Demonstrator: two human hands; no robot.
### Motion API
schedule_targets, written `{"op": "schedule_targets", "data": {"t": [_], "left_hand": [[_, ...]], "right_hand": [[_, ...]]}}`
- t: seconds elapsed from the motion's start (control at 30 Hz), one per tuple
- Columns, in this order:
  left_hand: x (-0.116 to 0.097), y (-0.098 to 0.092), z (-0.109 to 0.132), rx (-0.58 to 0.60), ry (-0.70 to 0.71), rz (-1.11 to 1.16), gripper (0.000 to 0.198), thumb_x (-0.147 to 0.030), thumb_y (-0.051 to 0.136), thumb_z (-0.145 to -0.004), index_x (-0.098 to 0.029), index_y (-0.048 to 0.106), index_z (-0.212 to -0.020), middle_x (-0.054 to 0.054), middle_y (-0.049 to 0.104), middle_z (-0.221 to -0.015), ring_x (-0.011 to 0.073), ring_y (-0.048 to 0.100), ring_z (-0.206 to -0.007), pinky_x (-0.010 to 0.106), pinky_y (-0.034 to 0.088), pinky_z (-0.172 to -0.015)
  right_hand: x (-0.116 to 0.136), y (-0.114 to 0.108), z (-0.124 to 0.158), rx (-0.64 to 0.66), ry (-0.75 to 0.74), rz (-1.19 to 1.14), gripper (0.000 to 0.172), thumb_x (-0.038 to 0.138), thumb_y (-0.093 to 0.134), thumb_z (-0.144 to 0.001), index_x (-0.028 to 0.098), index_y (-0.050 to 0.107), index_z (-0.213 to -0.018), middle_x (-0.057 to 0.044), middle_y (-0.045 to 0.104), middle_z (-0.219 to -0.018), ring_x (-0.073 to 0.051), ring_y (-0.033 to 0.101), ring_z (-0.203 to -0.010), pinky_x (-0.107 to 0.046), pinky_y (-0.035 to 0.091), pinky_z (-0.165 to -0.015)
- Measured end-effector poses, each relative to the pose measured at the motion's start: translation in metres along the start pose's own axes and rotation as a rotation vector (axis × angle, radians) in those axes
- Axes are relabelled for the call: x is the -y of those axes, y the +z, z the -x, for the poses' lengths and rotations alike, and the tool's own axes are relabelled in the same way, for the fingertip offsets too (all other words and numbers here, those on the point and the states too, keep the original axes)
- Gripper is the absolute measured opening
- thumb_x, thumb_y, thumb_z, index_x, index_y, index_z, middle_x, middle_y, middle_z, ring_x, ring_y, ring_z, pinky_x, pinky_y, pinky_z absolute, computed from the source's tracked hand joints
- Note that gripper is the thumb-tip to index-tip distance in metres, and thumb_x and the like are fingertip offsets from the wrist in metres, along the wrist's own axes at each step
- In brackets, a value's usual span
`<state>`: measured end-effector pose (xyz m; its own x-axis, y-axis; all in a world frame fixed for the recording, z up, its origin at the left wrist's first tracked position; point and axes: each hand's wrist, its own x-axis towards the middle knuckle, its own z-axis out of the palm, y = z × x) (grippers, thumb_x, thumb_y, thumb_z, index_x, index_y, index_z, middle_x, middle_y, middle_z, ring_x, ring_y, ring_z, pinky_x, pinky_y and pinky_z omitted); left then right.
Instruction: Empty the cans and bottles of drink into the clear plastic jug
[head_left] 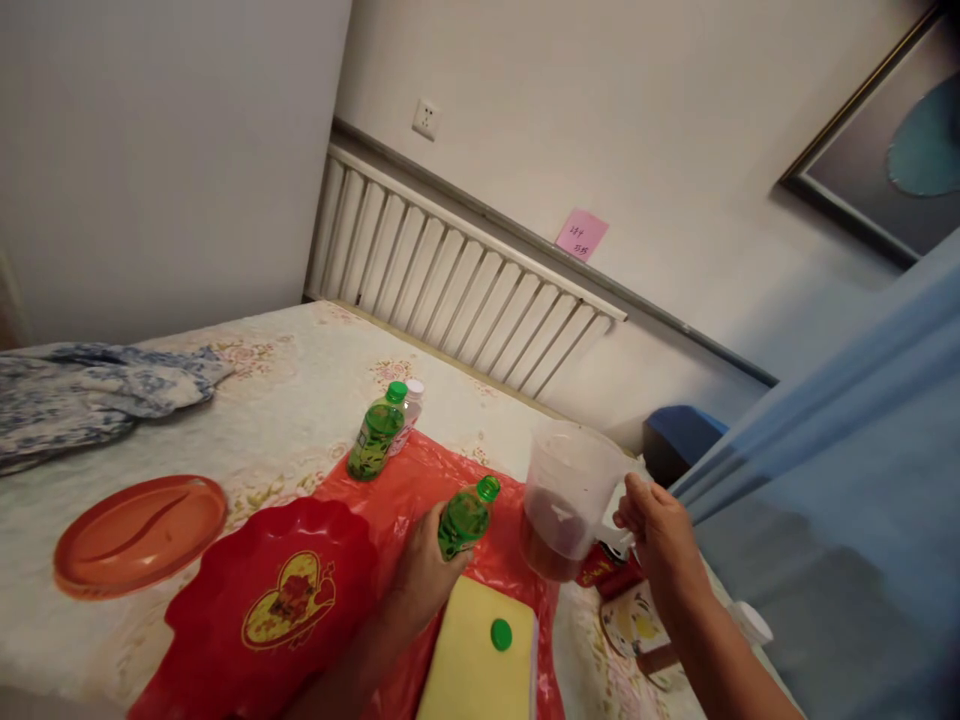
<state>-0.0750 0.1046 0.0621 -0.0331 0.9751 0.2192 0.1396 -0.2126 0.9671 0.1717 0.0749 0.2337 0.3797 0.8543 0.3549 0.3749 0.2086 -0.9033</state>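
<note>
My left hand (421,570) is wrapped round an uncapped green bottle (465,520), its open mouth tipped slightly to the right. My right hand (654,515) grips the handle of a clear plastic measuring jug (564,490), with brownish liquid in its lower part. A green cap (501,634) lies on a yellow notebook (480,650) below the bottle. Both bottle and jug are over a red plastic sheet (420,480); whether the jug rests on it I cannot tell. Behind them stand a capped green bottle (376,435) and a white-capped clear bottle (409,415).
A red scalloped tray (217,610) and an orange oval plate (142,530) lie on the left. A patterned cloth (97,400) is bunched behind them. By my right forearm are a red package (611,572) and a printed container (630,620). A blue curtain (840,460) hangs at right.
</note>
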Motion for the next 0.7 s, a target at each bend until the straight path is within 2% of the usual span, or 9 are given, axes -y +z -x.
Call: {"op": "schedule_targets", "data": {"t": [0.33, 0.57, 0.7], "left_hand": [[0.008, 0.005, 0.002, 0.014, 0.082, -0.024, 0.053, -0.018, 0.066, -0.07, -0.019, 0.051, -0.121, 0.008, 0.062, -0.111, 0.0221, 0.06, -0.104, 0.037, 0.048, -0.092], [0.008, 0.004, 0.002, 0.025, 0.086, -0.037, 0.052, -0.017, 0.066, -0.07, -0.019, 0.052, -0.12, 0.007, 0.062, -0.111, 0.0222, 0.059, -0.104, 0.037, 0.047, -0.092], [0.007, 0.004, 0.003, 0.013, 0.09, -0.062, 0.052, -0.016, 0.066, -0.069, -0.018, 0.052, -0.119, 0.007, 0.062, -0.11, 0.0227, 0.058, -0.105, 0.038, 0.047, -0.092]], "right_hand": [[0.041, -0.031, -0.006, 0.178, 0.065, 0.075, 0.047, 0.054, 0.068, -0.076, 0.021, 0.042, -0.054, 0.01, 0.03, -0.043, -0.007, 0.023, -0.04, -0.023, 0.018, -0.041], [0.057, -0.031, -0.009, 0.306, 0.071, 0.252, 0.051, 0.057, 0.067, -0.076, 0.022, 0.038, -0.055, 0.01, 0.026, -0.048, -0.007, 0.018, -0.045, -0.024, 0.013, -0.045], [0.067, -0.027, -0.008, 0.363, 0.047, 0.378, 0.051, 0.06, 0.062, -0.078, 0.022, 0.037, -0.055, 0.009, 0.027, -0.048, -0.007, 0.021, -0.046, -0.024, 0.015, -0.046]]}}
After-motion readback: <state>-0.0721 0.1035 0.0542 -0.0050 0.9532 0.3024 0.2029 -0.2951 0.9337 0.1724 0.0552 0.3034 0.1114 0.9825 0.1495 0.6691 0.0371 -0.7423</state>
